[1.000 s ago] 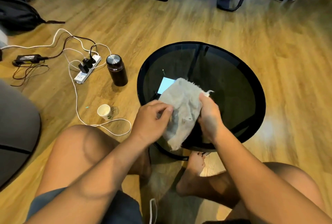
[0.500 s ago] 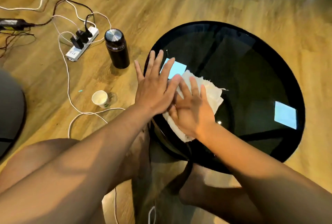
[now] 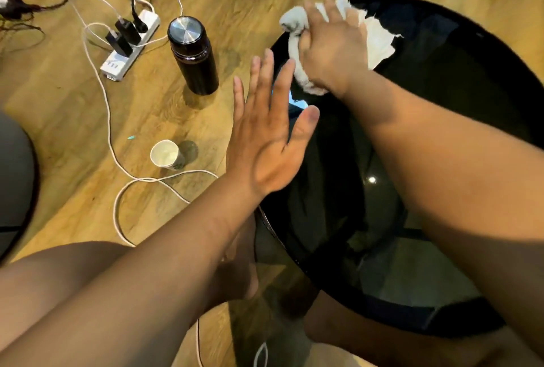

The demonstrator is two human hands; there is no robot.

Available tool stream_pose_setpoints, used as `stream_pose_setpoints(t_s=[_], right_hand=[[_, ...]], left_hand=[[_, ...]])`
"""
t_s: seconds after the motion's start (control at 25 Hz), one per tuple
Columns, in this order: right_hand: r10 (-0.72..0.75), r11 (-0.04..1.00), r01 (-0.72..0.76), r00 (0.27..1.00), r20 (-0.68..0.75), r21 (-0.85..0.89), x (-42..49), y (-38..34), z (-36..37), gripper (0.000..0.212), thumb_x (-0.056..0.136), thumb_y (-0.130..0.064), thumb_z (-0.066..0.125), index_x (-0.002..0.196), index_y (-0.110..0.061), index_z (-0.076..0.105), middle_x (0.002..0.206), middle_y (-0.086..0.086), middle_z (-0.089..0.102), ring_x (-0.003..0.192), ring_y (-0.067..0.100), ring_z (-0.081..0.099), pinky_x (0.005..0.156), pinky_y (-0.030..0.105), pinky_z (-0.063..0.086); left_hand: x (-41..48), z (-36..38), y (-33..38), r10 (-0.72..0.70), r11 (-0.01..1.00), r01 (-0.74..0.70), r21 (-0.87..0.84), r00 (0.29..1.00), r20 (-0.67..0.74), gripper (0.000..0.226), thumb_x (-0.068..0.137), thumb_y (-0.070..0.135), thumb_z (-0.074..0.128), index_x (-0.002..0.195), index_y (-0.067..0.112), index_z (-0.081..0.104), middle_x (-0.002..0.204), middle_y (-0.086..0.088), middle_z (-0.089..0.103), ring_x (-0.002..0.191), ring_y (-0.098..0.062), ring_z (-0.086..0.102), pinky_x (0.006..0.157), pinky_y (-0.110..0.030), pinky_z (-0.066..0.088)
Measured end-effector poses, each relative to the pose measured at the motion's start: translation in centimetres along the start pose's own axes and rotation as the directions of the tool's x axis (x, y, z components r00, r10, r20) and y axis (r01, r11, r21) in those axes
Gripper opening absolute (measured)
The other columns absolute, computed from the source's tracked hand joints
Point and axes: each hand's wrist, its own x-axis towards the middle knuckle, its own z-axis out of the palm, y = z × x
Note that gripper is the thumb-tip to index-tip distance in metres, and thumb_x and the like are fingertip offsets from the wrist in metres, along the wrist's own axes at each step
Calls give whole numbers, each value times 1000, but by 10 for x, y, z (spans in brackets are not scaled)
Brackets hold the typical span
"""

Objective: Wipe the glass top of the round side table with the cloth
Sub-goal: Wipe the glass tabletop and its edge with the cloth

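Dark glass top (image 3: pixel 441 119): right hand (image 3: pixel 332 51) fingers clamped on cloth (image 3: pixel 379 39), left hand (image 3: pixel 265 143) fingers spread.

White cloth (image 3: pixel 379 39), black glass table (image 3: pixel 441 101), black flask (image 3: pixel 194 63) w/ silver lid.

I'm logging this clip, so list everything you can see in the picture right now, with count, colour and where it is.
Round side table: one, black glass top, right half of view.
Cloth: one, white, at the table's far left rim, under the right hand.
Flask: one, black with silver lid, upright on the floor left of the table.
Paper cup: one, white, on the floor nearer than the flask.
Power strip: one, white, two black plugs in it, floor at upper left.
Cables: several, white and black, trailing over the floor.
Floor: wood, yellowish brown.
Left hand: open, flat, at the table's left edge.
Right hand: pressing on the cloth.
Bare legs, a foot: bottom.
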Motion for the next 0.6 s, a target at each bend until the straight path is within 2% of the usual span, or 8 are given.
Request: stream_pose_setpoints(t_s=[0.08,0.16,0.24,0.28,0.36,0.48,0.52,0.6], right_hand=[[-22,1000,22,997,76,6,-33,-5,2,61,95,-46,24,154,-30,25,164,5,20,148,41,15,118,52,17],[-149,981,166,977,155,-105,-90,-7,3,69,91,-52,11,154,-29,27,164,2,22,150,33,14,119,49,16],[-226,966,242,962,154,-94,-162,-3,-4,69,91,-44,11,150,-20,37,156,6,40,147,29,27,117,50,23],[-231,969,240,963,136,-60,-201,3,-7,64,93,-40,16,147,-17,42,150,8,48,144,30,34,115,51,28],[-213,977,210,971,104,44,-275,16,-6,55,99,-37,24,146,-19,44,150,9,48,141,34,38,114,51,30],[-243,970,233,949,200,69,-354,36,2,51,102,-38,19,151,-28,29,156,5,38,141,30,38,116,47,24],[-278,960,264,942,187,94,-366,45,-1,49,102,-37,22,150,-30,31,154,4,41,137,31,43,114,46,28],[-269,946,254,962,49,199,-376,65,-17,47,97,-34,38,144,-28,44,146,4,51,128,30,51,105,45,41]], left_hand=[[-2,-1,-1,-14,996,8,-91,998,-64,67,98,46,28,154,8,26,165,-16,15,154,-28,7,123,-50,-4],[-5,-3,1,3,994,-15,-106,994,-107,64,98,43,31,151,7,31,163,-16,22,153,-28,15,123,-51,-1],[-10,-7,8,22,998,-29,-60,994,-106,61,98,42,31,149,9,35,162,-14,27,152,-26,18,123,-52,-2],[-14,-10,13,16,999,-19,-37,996,-87,62,97,44,29,149,12,37,162,-11,27,153,-24,17,123,-52,-4],[-26,-11,26,29,999,-29,40,1000,-3,63,96,48,25,148,17,38,163,-6,26,154,-22,12,122,-51,-9],[-47,-4,46,138,959,-173,226,977,163,62,98,51,21,149,21,36,164,-3,24,154,-21,8,121,-57,-7],[-52,0,51,164,934,-218,284,966,202,62,98,52,19,150,21,36,164,-3,24,154,-21,7,121,-59,-5],[-59,8,55,176,885,-266,383,951,253,63,99,55,17,151,23,34,165,-2,22,154,-22,6,120,-61,-5]])
